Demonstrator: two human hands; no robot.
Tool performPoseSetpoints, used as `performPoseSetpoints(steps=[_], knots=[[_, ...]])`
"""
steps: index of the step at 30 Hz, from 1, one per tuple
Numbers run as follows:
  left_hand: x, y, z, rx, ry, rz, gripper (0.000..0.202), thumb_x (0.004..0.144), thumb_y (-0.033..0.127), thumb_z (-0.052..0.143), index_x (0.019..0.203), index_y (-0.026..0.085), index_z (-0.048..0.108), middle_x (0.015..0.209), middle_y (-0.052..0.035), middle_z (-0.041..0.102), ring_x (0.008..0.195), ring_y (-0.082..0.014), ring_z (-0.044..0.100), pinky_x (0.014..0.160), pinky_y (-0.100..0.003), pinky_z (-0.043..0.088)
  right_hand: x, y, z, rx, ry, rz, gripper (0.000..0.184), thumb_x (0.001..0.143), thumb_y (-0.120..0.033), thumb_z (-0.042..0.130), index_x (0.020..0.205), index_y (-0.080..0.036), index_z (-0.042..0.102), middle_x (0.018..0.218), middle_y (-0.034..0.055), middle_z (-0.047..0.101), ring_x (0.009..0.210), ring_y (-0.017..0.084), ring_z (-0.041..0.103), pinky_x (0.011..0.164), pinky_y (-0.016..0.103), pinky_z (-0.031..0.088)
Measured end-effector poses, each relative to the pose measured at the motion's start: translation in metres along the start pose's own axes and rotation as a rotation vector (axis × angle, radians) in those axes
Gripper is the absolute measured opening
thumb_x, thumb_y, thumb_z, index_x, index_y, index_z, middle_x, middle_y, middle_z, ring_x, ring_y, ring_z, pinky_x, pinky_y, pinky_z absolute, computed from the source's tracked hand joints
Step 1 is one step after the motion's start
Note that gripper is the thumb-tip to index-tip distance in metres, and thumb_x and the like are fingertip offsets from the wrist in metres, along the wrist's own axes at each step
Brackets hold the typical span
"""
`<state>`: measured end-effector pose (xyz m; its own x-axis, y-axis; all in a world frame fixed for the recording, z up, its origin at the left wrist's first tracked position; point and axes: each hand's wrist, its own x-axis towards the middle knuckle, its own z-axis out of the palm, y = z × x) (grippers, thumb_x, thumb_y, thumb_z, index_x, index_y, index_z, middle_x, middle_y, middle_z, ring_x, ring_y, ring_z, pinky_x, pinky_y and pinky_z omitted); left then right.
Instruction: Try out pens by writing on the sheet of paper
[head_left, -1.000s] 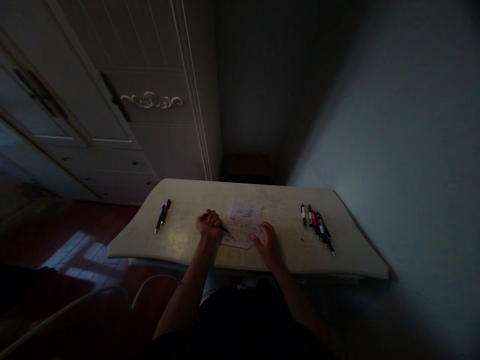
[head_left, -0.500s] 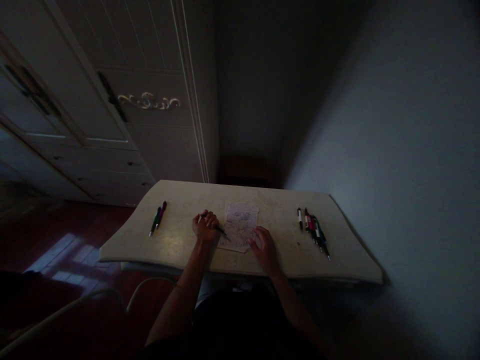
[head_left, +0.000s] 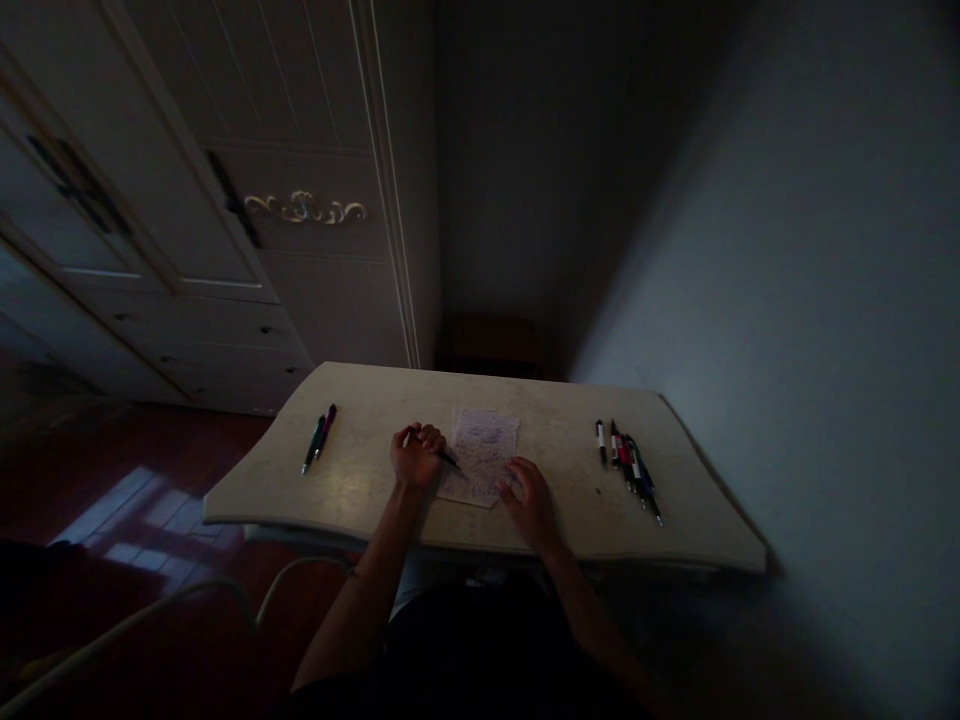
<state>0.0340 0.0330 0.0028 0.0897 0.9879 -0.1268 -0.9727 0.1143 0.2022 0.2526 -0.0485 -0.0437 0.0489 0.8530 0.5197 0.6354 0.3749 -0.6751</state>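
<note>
A small sheet of paper covered in scribbles lies in the middle of a pale table. My left hand is closed around a dark pen, its tip resting at the paper's left edge. My right hand lies flat with spread fingers on the paper's lower right corner. Two pens lie side by side at the table's left. A bunch of several pens lies at the right.
A white wardrobe with drawers stands behind the table on the left. A plain wall runs along the right. A curved chair rail shows at lower left over a dark red wooden floor.
The view shifted slightly. My left hand with the pen stays at the paper's left edge and my right hand stays on the paper's corner.
</note>
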Motion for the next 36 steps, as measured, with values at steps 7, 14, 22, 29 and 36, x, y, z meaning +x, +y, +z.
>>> performPoseSetpoints(steps=[7, 14, 22, 29, 36], knots=[[-0.001, -0.001, 0.001, -0.014, -0.028, 0.014, 0.008, 0.077, 0.019, 0.05, 0.069, 0.016, 0.051, 0.061, 0.0032, 0.034, 0.05, -0.0078, 0.038, 0.048, -0.021, 0.031, -0.002, 0.002, 0.001, 0.014, -0.002, 0.015, 0.029, 0.086, -0.036, 0.06, 0.11, -0.021, 0.068, 0.117, 0.0127, 0.064, 0.112, 0.027, 0.059, 0.098, 0.049, 0.049], [-0.008, -0.003, 0.013, 0.001, -0.086, -0.12, 0.005, 0.076, 0.02, 0.051, 0.074, 0.015, 0.05, 0.065, 0.0025, 0.034, 0.053, -0.0083, 0.039, 0.049, -0.022, 0.033, 0.001, -0.007, 0.0, 0.172, 0.051, 0.079, 0.023, 0.088, -0.035, 0.057, 0.103, -0.021, 0.068, 0.109, 0.0115, 0.067, 0.105, 0.024, 0.063, 0.092, 0.042, 0.053], [-0.01, -0.006, 0.017, 0.048, -0.078, -0.185, 0.006, 0.078, 0.019, 0.052, 0.073, 0.016, 0.049, 0.066, 0.0023, 0.033, 0.051, -0.008, 0.036, 0.048, -0.022, 0.031, 0.002, -0.05, 0.019, 0.288, 0.065, 0.039, 0.017, 0.091, -0.031, 0.054, 0.097, -0.022, 0.067, 0.099, 0.008, 0.068, 0.096, 0.02, 0.065, 0.088, 0.036, 0.053], [-0.005, -0.009, 0.014, 0.04, -0.104, -0.237, 0.007, 0.08, 0.016, 0.05, 0.073, 0.015, 0.051, 0.063, 0.0038, 0.031, 0.049, -0.0074, 0.036, 0.047, -0.021, 0.031, 0.005, -0.052, 0.024, 0.268, 0.02, 0.105, 0.023, 0.093, -0.036, 0.052, 0.106, -0.022, 0.064, 0.104, 0.0086, 0.068, 0.098, 0.021, 0.065, 0.089, 0.035, 0.053], [-0.002, -0.014, 0.016, 0.07, -0.094, -0.279, 0.015, 0.088, 0.021, 0.048, 0.08, 0.013, 0.057, 0.064, 0.0015, 0.037, 0.052, -0.009, 0.041, 0.049, -0.022, 0.033, 0.002, -0.046, 0.03, 0.193, -0.053, 0.058, 0.033, 0.093, -0.042, 0.052, 0.116, -0.021, 0.062, 0.114, 0.011, 0.067, 0.107, 0.023, 0.063, 0.093, 0.039, 0.052]])
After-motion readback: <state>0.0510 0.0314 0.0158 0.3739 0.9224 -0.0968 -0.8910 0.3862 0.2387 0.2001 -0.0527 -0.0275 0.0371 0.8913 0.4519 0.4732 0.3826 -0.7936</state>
